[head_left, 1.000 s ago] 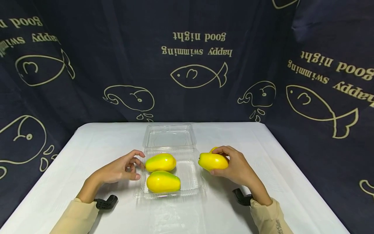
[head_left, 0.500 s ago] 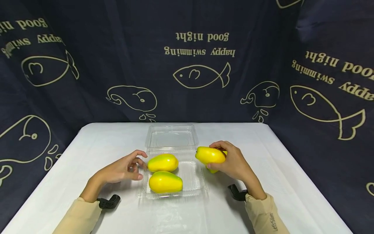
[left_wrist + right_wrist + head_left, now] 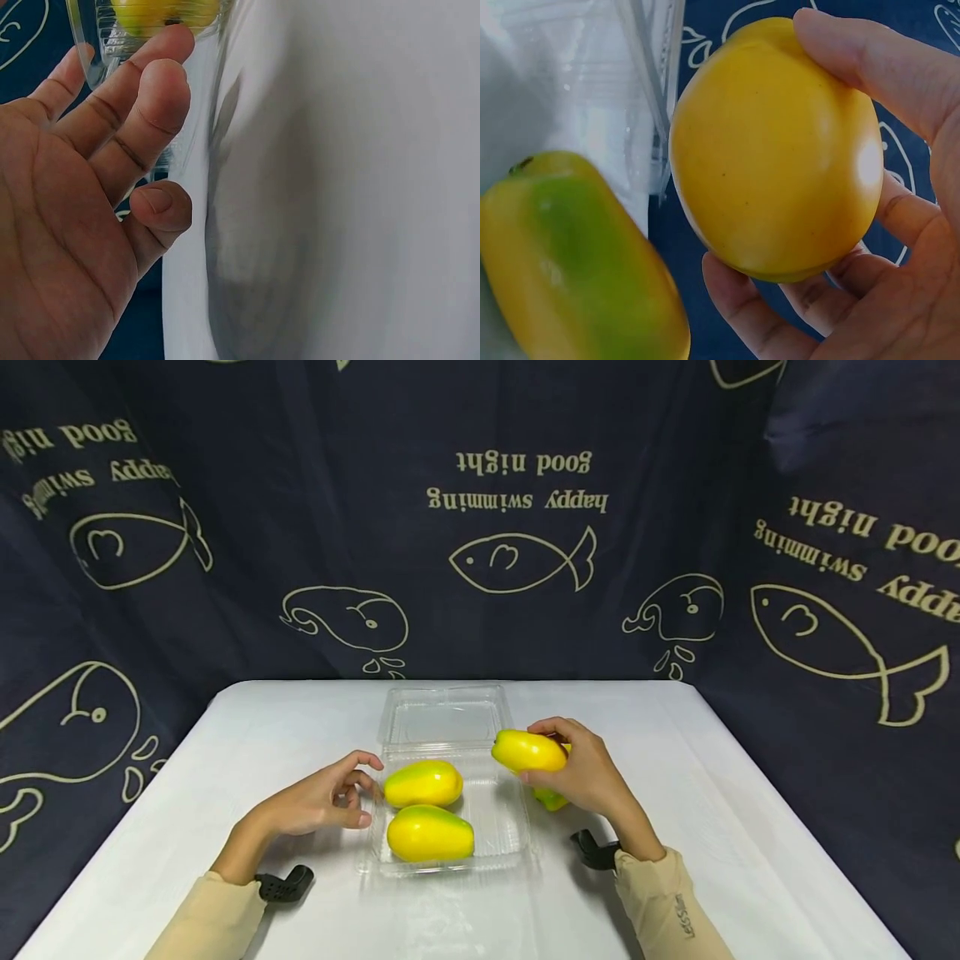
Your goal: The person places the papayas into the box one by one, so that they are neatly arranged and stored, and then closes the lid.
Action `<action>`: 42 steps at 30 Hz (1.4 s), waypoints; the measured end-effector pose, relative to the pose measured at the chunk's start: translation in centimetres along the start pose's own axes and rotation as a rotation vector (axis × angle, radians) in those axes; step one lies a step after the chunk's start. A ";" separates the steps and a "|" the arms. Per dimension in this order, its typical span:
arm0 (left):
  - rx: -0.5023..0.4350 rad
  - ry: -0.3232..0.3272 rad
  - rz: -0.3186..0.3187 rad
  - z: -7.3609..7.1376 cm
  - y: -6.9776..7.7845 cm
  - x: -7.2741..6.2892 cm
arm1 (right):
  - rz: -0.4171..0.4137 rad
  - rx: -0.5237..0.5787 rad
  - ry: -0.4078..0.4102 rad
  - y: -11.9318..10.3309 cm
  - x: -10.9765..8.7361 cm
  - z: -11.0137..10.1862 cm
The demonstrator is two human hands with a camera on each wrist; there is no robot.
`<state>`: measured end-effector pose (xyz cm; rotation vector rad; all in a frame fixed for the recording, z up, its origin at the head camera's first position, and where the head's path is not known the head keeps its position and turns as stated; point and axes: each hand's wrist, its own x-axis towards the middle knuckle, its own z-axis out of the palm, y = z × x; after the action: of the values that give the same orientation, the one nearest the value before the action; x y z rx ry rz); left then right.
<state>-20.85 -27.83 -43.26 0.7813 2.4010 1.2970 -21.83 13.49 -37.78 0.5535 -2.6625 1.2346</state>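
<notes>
My right hand (image 3: 585, 768) grips a yellow papaya (image 3: 528, 750) between thumb and fingers, raised over the right rim of a clear plastic clamshell box (image 3: 495, 818). In the right wrist view, the gripped papaya (image 3: 772, 150) shows its rounded end. Partly hidden under that hand, another papaya (image 3: 551, 799) lies beside the box. Two yellow-green papayas, one farther back (image 3: 423, 783) and one in front (image 3: 431, 833), lie in the left part of the box. At the box's left side is my left hand (image 3: 318, 797), holding nothing, its fingers loosely bent; contact with the rim is unclear.
The box's lid (image 3: 447, 718) lies folded back, away from me. A white cloth covers the table (image 3: 750, 860). Dark fabric printed with fish and whales (image 3: 517, 635) hangs around its far sides. Each wrist wears a black device (image 3: 285, 885).
My right hand has lifted the papaya and carried it left to the box's rim, uncovering more of the papaya below. My left hand holds its place beside the box; the head view shifts slightly.
</notes>
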 end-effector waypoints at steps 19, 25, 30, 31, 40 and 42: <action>0.035 -0.004 0.000 0.0 0.5 0.8 | -0.052 0.063 0.004 0.1 0.6 1.3; 0.031 -0.006 -0.002 0.1 0.4 1.0 | -0.058 0.084 -0.003 0.2 0.9 1.8; 0.024 -0.006 -0.003 0.1 0.6 0.8 | -0.074 0.119 -0.033 0.3 1.2 2.2; 0.025 -0.005 -0.003 0.1 0.6 0.7 | -0.074 0.127 -0.042 0.3 1.3 2.3; 0.008 0.003 0.009 0.1 0.2 0.2 | -0.057 0.222 -0.092 0.8 1.7 3.7; 0.002 0.003 0.005 0.1 0.1 0.2 | -0.067 0.232 -0.095 0.8 1.6 4.0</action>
<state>-20.88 -27.62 -43.25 0.7870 2.4044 1.2985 -23.58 10.54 -40.47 0.7449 -2.5674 1.5450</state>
